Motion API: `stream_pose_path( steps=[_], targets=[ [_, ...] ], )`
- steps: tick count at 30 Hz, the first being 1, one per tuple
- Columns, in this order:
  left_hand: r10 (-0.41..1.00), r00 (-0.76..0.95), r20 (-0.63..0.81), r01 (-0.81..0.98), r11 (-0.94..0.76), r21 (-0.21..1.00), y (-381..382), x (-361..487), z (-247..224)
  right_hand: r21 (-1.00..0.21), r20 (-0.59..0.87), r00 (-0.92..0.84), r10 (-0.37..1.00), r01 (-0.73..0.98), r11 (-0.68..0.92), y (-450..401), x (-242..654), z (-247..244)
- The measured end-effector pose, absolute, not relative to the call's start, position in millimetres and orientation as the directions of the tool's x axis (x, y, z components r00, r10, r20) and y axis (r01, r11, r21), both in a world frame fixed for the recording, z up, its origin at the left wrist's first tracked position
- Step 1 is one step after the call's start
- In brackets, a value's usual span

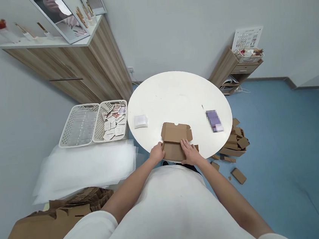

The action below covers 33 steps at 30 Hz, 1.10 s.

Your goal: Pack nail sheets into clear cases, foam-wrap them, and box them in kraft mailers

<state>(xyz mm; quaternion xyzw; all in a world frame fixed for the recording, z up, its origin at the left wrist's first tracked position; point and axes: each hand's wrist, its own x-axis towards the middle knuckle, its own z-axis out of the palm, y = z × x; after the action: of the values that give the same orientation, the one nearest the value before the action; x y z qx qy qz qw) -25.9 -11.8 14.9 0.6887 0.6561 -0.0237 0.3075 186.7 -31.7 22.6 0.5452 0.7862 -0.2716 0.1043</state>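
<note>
A brown cardboard mailer box [176,134], partly folded, lies at the near edge of the round white table [173,91]. Its lid panel with side flaps spreads away from me, and the base is nearest my body. My left hand [157,152] is closed on the left side of the base. Across the right side of the base, my right hand [191,153] grips the cardboard, fingers over the panel and thumb near the front edge. A small flap shows beyond that hand. To the left on the table rests a translucent white packet [140,121].
A blurred purple item [214,120] lies on the table's right. At left stand white baskets, one with clear packets [81,122], one with printed cards [115,122], beside translucent sheets [87,165] and stacked flat cardboard [46,234]. Folded boxes [236,142] lie on the floor at right.
</note>
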Motion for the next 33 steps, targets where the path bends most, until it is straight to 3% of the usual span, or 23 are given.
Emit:
stream_pose_path(
  steps=[6,12,19,22,24,28,33],
  targets=[
    [0.884,0.071,-0.461,0.937,0.1,0.335,-6,-20,19,-0.283,-0.454,-0.344,0.822,0.93,0.233,-30,182,20],
    [0.899,0.298,-0.32,0.823,-0.071,0.564,-7,-33,25,-0.24,-0.462,-0.325,0.825,0.941,0.237,-20,185,23],
    [0.82,0.369,-0.438,0.873,-0.144,0.465,10,-29,29,-0.241,-0.381,-0.395,0.836,0.915,0.322,-12,191,26],
    [0.818,0.361,-0.448,0.879,-0.137,0.457,13,-28,27,-0.28,-0.288,-0.242,0.926,0.946,0.16,-21,202,27],
    [0.815,0.365,-0.45,0.876,-0.138,0.462,12,-27,26,-0.393,-0.259,-0.071,0.963,0.919,-0.038,-31,212,25],
    [0.813,0.34,-0.472,0.895,-0.125,0.429,11,-24,28,-0.698,-0.379,0.154,0.913,0.6,-0.391,-49,229,14],
    [0.809,0.322,-0.491,0.913,-0.128,0.387,15,-15,32,-0.784,-0.524,0.199,0.828,0.267,-0.56,-47,236,8]
  ],
)
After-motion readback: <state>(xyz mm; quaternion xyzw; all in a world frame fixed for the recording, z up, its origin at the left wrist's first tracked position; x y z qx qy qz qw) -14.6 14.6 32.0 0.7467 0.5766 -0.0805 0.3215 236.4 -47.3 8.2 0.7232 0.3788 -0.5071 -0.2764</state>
